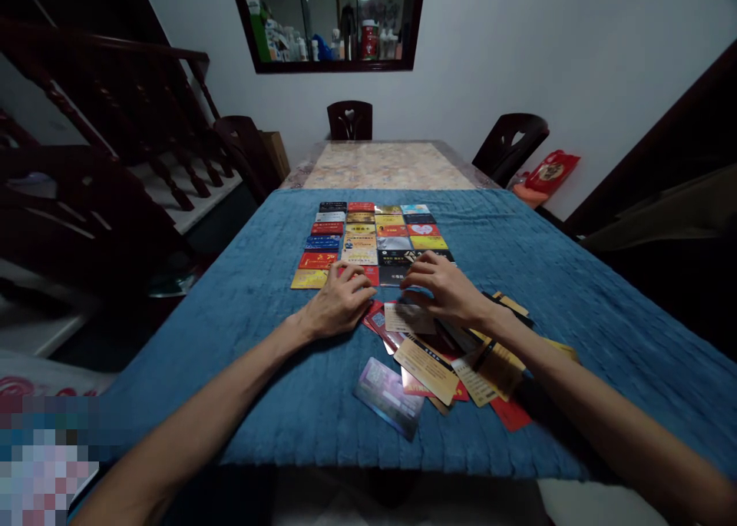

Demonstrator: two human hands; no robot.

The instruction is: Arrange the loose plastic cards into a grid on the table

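Several plastic cards lie in a neat grid on a blue cloth over the table. My left hand rests palm down at the grid's near edge, fingers together over a red card in the bottom row. My right hand hovers beside it with fingers curled down onto the near-right end of the grid, touching a dark card there. Below my hands a loose heap of cards lies scattered, with one holographic card off to its left.
Beyond the cloth the bare marble tabletop runs to dark wooden chairs. A stair railing stands at the left. A red bag sits at the back right. A glass cabinet hangs on the wall.
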